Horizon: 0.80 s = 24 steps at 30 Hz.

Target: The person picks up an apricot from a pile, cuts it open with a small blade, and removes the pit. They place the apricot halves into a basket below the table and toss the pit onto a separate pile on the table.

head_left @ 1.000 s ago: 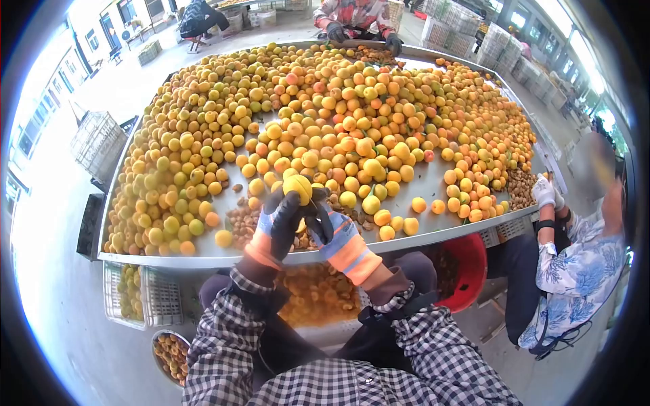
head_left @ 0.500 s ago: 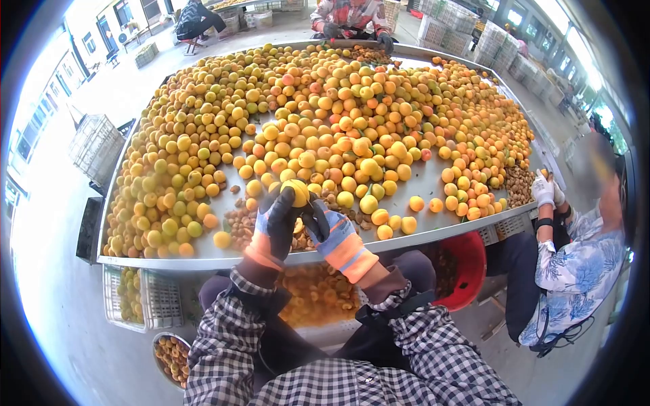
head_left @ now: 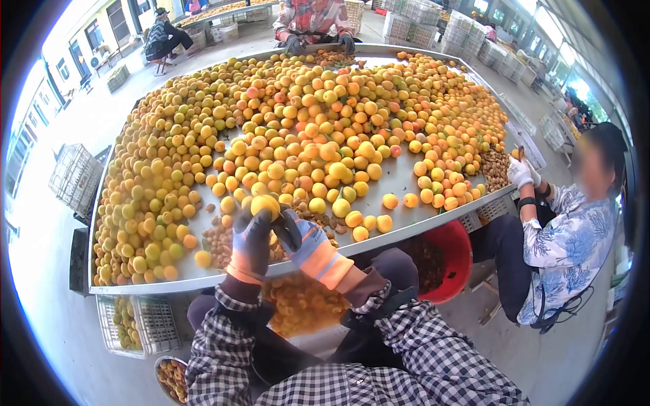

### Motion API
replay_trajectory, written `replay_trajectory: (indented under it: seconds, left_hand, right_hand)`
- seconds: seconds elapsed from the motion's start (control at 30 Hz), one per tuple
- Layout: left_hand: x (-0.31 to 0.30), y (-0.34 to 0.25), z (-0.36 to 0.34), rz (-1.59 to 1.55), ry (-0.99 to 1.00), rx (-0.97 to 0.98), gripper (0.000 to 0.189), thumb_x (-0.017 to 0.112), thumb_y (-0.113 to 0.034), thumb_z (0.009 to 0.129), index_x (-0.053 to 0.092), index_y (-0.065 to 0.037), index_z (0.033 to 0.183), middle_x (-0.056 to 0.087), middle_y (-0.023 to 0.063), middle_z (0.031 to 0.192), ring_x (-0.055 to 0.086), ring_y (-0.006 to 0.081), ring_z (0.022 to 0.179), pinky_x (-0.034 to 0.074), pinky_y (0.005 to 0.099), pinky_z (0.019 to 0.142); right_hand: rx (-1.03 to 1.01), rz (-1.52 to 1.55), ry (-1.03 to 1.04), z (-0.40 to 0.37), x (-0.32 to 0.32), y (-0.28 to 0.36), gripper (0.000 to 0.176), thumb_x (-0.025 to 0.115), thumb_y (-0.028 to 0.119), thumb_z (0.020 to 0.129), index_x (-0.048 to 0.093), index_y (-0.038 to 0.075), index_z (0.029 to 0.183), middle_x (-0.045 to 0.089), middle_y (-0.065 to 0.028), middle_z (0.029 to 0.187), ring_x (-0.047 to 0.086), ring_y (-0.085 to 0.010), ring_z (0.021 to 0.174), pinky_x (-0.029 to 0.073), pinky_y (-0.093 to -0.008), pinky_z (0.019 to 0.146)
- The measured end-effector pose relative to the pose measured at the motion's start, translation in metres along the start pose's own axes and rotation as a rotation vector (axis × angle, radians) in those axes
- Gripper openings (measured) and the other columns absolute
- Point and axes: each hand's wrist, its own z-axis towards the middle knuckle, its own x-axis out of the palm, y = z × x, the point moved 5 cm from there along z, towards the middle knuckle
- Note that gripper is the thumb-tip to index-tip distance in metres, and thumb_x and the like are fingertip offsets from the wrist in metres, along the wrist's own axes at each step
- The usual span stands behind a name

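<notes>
At the near edge of the table, a yellow apricot (head_left: pixel 265 205) is held up between my two gloved hands. My left hand (head_left: pixel 250 242) has its dark fingertips closed around the fruit's lower left side. My right hand (head_left: pixel 308 245), in an orange and blue glove with dark fingertips, pinches it from the right. Brown apricot pits (head_left: pixel 219 245) lie on the metal table (head_left: pixel 399 177) just left of and behind my hands. Whole apricots (head_left: pixel 298 149) are heaped beyond them. Below the table edge, between my knees, is a container of opened apricot pieces (head_left: pixel 308 303).
A red tub (head_left: pixel 455 265) stands under the table to my right. White crates (head_left: pixel 157 326) and a bowl of apricot pieces (head_left: pixel 172 380) sit on the floor at left. One co-worker (head_left: pixel 565 223) sits at right, another (head_left: pixel 314 24) across the table.
The view has turned, shifting the table leftward and tilting it. My hands keep the apricot between them. The right co-worker's white-gloved hands now show a fruit at their fingertips.
</notes>
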Motion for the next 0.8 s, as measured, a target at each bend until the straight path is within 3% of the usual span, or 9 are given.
replay_trajectory:
  seconds: [0.1, 0.23, 0.3, 0.33, 0.47, 0.5, 0.6, 0.73, 0.8]
  left_hand:
    - [0.003, 0.017, 0.000, -0.246, -0.056, -0.166, 0.042, 0.057, -0.035, 0.092, 0.059, 0.001, 0.112, 0.064, 0.0074, 0.095, 0.061, 0.0152, 0.085, 0.048, 0.0265, 0.076]
    - [-0.010, 0.003, 0.013, 0.128, 0.004, -0.037, 0.049, 0.068, -0.028, 0.086, 0.054, 0.001, 0.122, 0.063, 0.0066, 0.102, 0.060, 0.0134, 0.090, 0.049, 0.0264, 0.077]
    - [-0.005, -0.020, 0.014, 0.267, 0.086, 0.050, 0.061, 0.072, -0.035, 0.083, 0.052, 0.003, 0.126, 0.061, 0.0080, 0.115, 0.057, 0.0163, 0.105, 0.046, 0.0307, 0.092]
    - [-0.007, -0.024, 0.014, 0.315, 0.096, 0.055, 0.059, 0.074, -0.032, 0.081, 0.054, 0.002, 0.125, 0.061, 0.0072, 0.115, 0.057, 0.0153, 0.104, 0.047, 0.0295, 0.090]
    - [-0.007, -0.001, 0.003, 0.082, -0.062, 0.019, 0.045, 0.064, -0.034, 0.089, 0.058, 0.001, 0.117, 0.064, 0.0063, 0.103, 0.059, 0.0161, 0.095, 0.045, 0.0296, 0.088]
    - [0.005, 0.001, 0.003, -0.157, -0.030, -0.113, 0.043, 0.060, -0.037, 0.092, 0.059, 0.001, 0.112, 0.064, 0.0061, 0.101, 0.059, 0.0174, 0.096, 0.045, 0.0300, 0.086]
    - [0.008, 0.011, 0.005, -0.354, -0.037, -0.205, 0.041, 0.057, -0.038, 0.093, 0.060, 0.000, 0.108, 0.064, 0.0067, 0.099, 0.060, 0.0195, 0.093, 0.046, 0.0312, 0.084]
    - [-0.003, 0.002, 0.010, 0.031, 0.064, -0.137, 0.041, 0.063, -0.030, 0.091, 0.058, 0.001, 0.116, 0.064, 0.0069, 0.106, 0.061, 0.0169, 0.095, 0.046, 0.0298, 0.087]
    - [-0.011, 0.004, 0.012, 0.105, 0.083, -0.143, 0.044, 0.069, -0.018, 0.086, 0.055, 0.002, 0.122, 0.064, 0.0059, 0.112, 0.060, 0.0141, 0.100, 0.047, 0.0282, 0.090]
  right_hand:
    - [0.010, 0.004, -0.039, 0.000, -0.007, -0.001, 0.024, 0.059, 0.018, 0.088, 0.053, 0.003, 0.105, 0.063, -0.0205, 0.081, 0.062, -0.0402, 0.078, 0.049, -0.0454, 0.065]
    - [-0.117, -0.057, -0.023, -0.003, -0.008, -0.009, 0.025, 0.060, 0.017, 0.087, 0.053, 0.002, 0.105, 0.063, -0.0209, 0.082, 0.062, -0.0405, 0.079, 0.049, -0.0451, 0.066]
    - [0.020, 0.054, 0.043, -0.001, -0.014, 0.003, 0.029, 0.061, 0.015, 0.085, 0.053, 0.002, 0.109, 0.063, -0.0212, 0.086, 0.062, -0.0402, 0.082, 0.050, -0.0442, 0.069]
    - [-0.017, 0.026, -0.012, -0.003, -0.011, -0.001, 0.033, 0.062, 0.014, 0.083, 0.053, 0.002, 0.112, 0.063, -0.0211, 0.087, 0.062, -0.0400, 0.082, 0.050, -0.0442, 0.070]
    - [0.024, -0.002, -0.009, -0.003, 0.001, -0.011, 0.041, 0.064, 0.013, 0.081, 0.051, 0.001, 0.119, 0.064, -0.0218, 0.088, 0.062, -0.0403, 0.082, 0.050, -0.0449, 0.070]
    - [0.052, -0.009, -0.026, -0.003, 0.003, -0.012, 0.041, 0.063, 0.012, 0.081, 0.050, 0.002, 0.119, 0.064, -0.0218, 0.088, 0.062, -0.0405, 0.082, 0.050, -0.0450, 0.070]
    - [0.086, -0.056, -0.004, 0.000, -0.003, -0.005, 0.041, 0.062, 0.011, 0.082, 0.048, 0.002, 0.120, 0.064, -0.0217, 0.087, 0.062, -0.0407, 0.081, 0.050, -0.0455, 0.069]
    - [0.051, -0.016, -0.022, 0.003, -0.012, -0.007, 0.027, 0.058, 0.006, 0.085, 0.052, 0.001, 0.111, 0.063, -0.0218, 0.088, 0.061, -0.0413, 0.085, 0.049, -0.0434, 0.069]
    - [0.059, -0.001, -0.035, -0.002, -0.007, -0.016, 0.037, 0.062, 0.012, 0.083, 0.051, 0.001, 0.116, 0.063, -0.0223, 0.092, 0.062, -0.0406, 0.087, 0.050, -0.0430, 0.073]
